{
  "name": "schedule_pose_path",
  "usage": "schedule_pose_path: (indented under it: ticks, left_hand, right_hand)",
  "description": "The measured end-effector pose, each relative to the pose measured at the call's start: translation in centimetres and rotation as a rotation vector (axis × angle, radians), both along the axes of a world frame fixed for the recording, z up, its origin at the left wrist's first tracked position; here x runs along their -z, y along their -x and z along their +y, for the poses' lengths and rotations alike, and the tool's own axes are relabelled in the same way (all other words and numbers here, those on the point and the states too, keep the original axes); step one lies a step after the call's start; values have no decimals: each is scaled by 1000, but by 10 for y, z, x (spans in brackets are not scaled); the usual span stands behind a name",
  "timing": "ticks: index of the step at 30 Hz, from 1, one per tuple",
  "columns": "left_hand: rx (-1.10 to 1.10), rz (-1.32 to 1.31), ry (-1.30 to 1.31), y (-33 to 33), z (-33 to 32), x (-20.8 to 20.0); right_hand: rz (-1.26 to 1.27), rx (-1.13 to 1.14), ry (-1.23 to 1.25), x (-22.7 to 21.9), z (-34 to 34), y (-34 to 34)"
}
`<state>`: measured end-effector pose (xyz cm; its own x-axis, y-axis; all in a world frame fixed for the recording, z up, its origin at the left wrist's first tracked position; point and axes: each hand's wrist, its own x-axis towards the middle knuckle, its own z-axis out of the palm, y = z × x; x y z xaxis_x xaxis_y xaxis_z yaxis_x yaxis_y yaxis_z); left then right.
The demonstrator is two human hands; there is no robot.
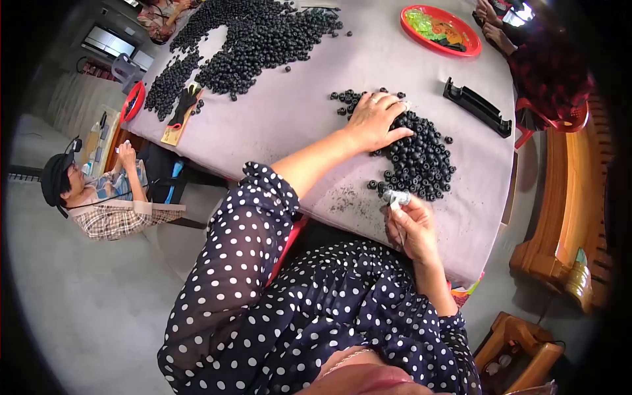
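- Head view: my left hand (378, 123) lies palm down on the near pile of small, round, black, holed pieces (424, 158), fingers spread, thumb extended. I cannot tell whether a piece sits beneath the palm.
- Right hand (413, 227): closed, pinching a small, shiny, pale grey object (396, 196) at the pile's lower edge. Its kind is unclear.
- Holding: my left palm probably steadies the pile; my right grip probably stays low to keep pieces within short reach.
- Placement: the large heap of similar black pieces (263, 46) lies far left, likely to keep both lots apart.
- Edges: the near edge of the mauve-grey, cloth-covered table (283, 118) passes close by my right wrist.
- Room: bare cloth between the heaps allows leftward travel; rightward, the long, black, narrow holder (477, 107) limits outward reach beyond the pile.
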<state>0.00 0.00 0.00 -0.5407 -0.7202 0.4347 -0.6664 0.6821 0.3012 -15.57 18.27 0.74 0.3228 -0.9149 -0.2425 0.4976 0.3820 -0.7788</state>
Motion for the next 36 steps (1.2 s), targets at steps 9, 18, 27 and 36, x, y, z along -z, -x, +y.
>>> schedule_pose_path:
  ticks: [9,18,27,36]
  left_hand:
    - [-32,67,85,-6,37,-3]
    - [-126,96,142,-43,42,-15]
    - [-167,158,-7,-56,-26,18]
    - [5,281,-214,-45,32,15]
  right_hand:
    - [27,0,32,-6,-1,-2]
    - [9,-21,-5,-7,-1,-1]
    - [32,-6,24,-3,-1,-2]
    - [36,-16,2,-5,-2,-3]
